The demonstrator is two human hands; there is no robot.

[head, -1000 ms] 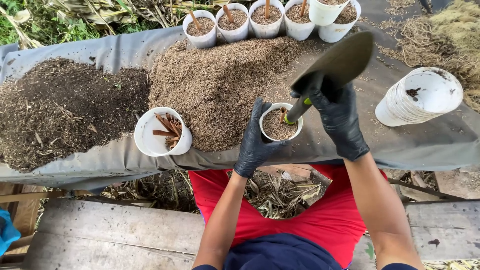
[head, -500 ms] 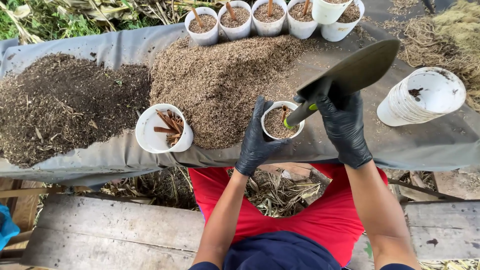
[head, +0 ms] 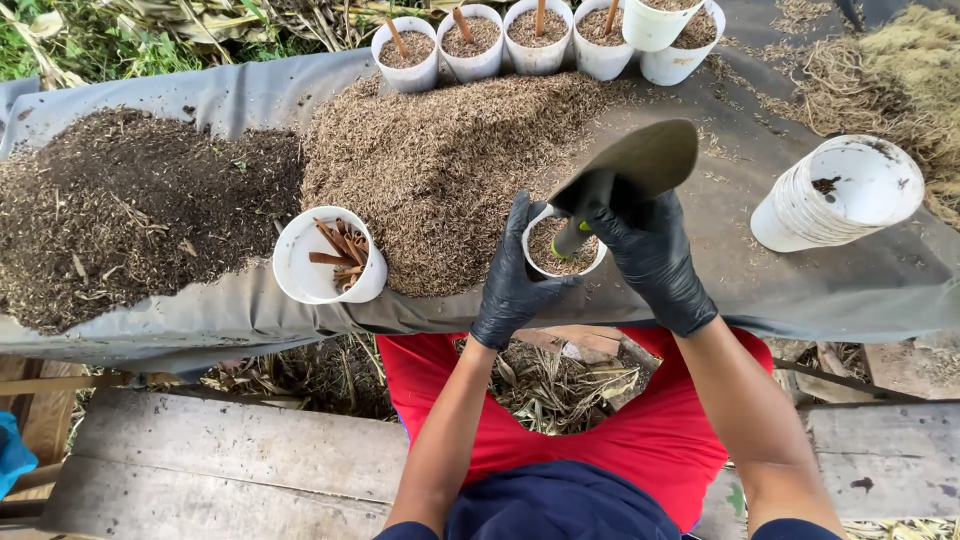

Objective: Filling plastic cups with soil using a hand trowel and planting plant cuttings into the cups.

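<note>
Gloves, black, on both hands: left hand point(head: 515, 285) wraps the small white plastic cup of brown husk mix point(head: 565, 245) at the near edge of the grey-tarp worktop point(head: 860, 285); right hand point(head: 650, 255) is closed round the dark metal trowel point(head: 640, 165), its handle end pressing into the cup's fill. Tamping goes best straight down, cup gripped firm and upright. Husk pile point(head: 450, 160) just behind; white cup of bark sticks point(head: 330, 255) to the left.
</note>
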